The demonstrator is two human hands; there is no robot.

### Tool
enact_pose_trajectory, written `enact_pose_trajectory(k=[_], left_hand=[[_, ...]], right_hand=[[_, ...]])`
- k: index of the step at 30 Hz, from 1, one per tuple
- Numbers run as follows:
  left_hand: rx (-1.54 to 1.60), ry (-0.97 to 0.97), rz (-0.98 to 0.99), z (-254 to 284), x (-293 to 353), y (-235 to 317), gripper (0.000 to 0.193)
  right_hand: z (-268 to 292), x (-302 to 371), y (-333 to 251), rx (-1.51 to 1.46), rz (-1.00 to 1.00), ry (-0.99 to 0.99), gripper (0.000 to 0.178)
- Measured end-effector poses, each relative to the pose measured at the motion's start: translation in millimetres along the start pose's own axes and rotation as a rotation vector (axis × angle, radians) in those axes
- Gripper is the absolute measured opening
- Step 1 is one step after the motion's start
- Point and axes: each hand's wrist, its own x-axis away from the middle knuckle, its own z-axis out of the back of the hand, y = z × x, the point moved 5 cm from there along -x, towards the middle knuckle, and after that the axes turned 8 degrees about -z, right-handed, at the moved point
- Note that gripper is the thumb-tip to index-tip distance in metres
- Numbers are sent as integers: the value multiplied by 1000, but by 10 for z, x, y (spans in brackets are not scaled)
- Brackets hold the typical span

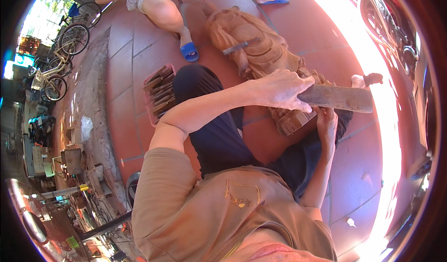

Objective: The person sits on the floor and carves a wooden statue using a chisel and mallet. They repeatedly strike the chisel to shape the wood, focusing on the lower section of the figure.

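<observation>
My left hand (pixel 281 89) is closed around the narrow end of a flat wooden mallet (pixel 342 98), which reaches out to the right. Just below the mallet, my right hand (pixel 327 122) has its fingers curled close to the base of a carved wooden statue (pixel 251 38). What those fingers grip is hidden behind the mallet. The statue lies on its back on the floor, its rough, blocky base (pixel 291 121) nearest me. Across its carved front rests a loose tool with a grey end, likely a chisel (pixel 235 47).
A pink basket (pixel 148 92) of wooden-handled tools (pixel 162 89) stands left of my knee. Beyond the statue sits another person (pixel 160 11) in blue slippers (pixel 189 52). Bicycles (pixel 58 61) and a long timber (pixel 95 103) line the left; a motorbike (pixel 389 15) is at far right.
</observation>
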Motion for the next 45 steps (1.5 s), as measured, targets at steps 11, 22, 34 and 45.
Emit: enact_pose_trajectory(k=[11,22,34,45], left_hand=[[15,5,-5,5,-2,10,64],[18,22,-7,-19,17,-9,62],[16,27,-12,-5,21,4,62],[-9,14,4,-39,-10,-40,60]], right_hand=[[32,31,-90,10,10,-16,23],[9,35,-69,6,40,26,22],[12,49,-64,-35,101,44,21],[-65,-2,167,-113,53,71,20]])
